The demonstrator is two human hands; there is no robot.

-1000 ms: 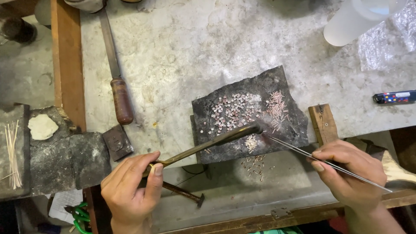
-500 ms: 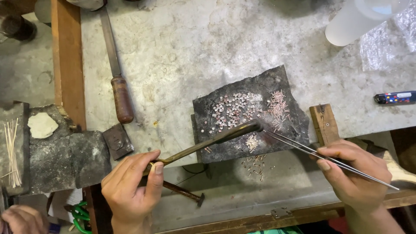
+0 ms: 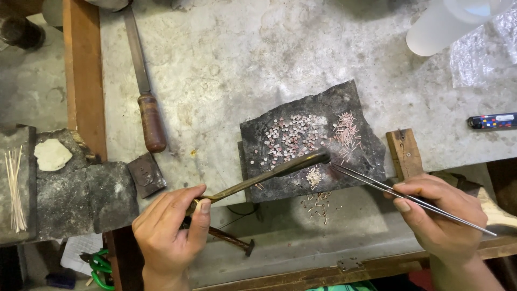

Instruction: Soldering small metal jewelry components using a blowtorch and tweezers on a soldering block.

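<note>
Both hands work over a dark slab (image 3: 323, 108) on the grey bench (image 3: 226, 64). My left hand (image 3: 169, 237), at 7 o'clock, is closed around the handle of a curved metal pipe (image 3: 269, 175) whose tip rests on the slab near a small pale heap of bits (image 3: 313, 177). My right hand (image 3: 439, 215), at 4 o'clock, pinches long tweezers (image 3: 388, 188); their points lie just beside the pipe tip. I judge the step in hand to be fine placing or heating of small pieces, and any further move calls for steady, tiny motions of both tips. On the slab, round beads (image 3: 288, 137) sit at 12 o'clock of the pipe tip and short pinkish wire cuts (image 3: 347, 132) at 1 o'clock. A wooden-handled file (image 3: 145, 97) lies at 10 o'clock; a frosted plastic cup (image 3: 447, 27), contents not visible, stands at 2 o'clock.
</note>
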